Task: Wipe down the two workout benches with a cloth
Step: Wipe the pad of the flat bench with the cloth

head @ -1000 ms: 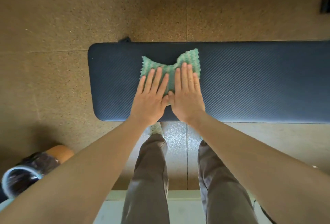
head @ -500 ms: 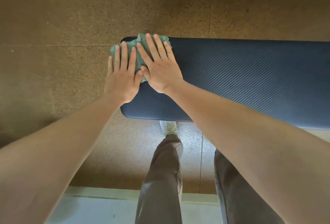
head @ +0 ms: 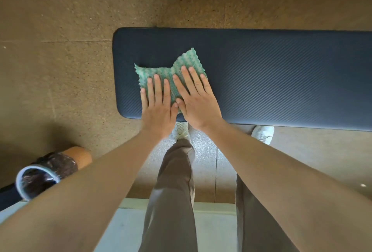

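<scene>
Centre frame, the green cloth (head: pixel 185 60) lies near the bench's (head: pixel 281 74) left end — left grip (head: pixel 159 107) and right grip (head: pixel 198 99) released, fingers flat, pressing it. Lower left, a round container (head: pixel 38 179) stands on the floor (head: pixel 60 70) — well apart.

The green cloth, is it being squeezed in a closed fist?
No, the left hand and right hand lie flat with straight fingers on the cloth, pressing it onto the bench.

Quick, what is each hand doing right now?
Left hand: open, fingers straight, pressing flat on the green cloth.
Right hand: open, fingers straight, pressing the same cloth on the bench.
</scene>
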